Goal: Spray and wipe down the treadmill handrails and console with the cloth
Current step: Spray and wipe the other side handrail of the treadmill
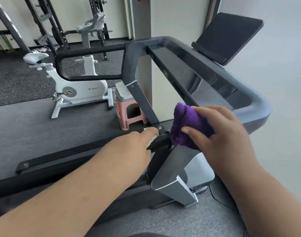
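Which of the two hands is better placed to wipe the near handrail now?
The right hand, I think: it grips the purple cloth right at the end of the near handrail. The left hand holds no cloth; its fingers seem to rest on that handrail.

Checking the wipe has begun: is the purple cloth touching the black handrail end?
Touching. The head view shows the cloth, gripped by the right hand, pressed against the handrail end with no gap visible between them.

A gym: treadmill point(206, 79), white exercise bike point(77, 88), weight rack point(48, 23), rubber flooring point(18, 79).
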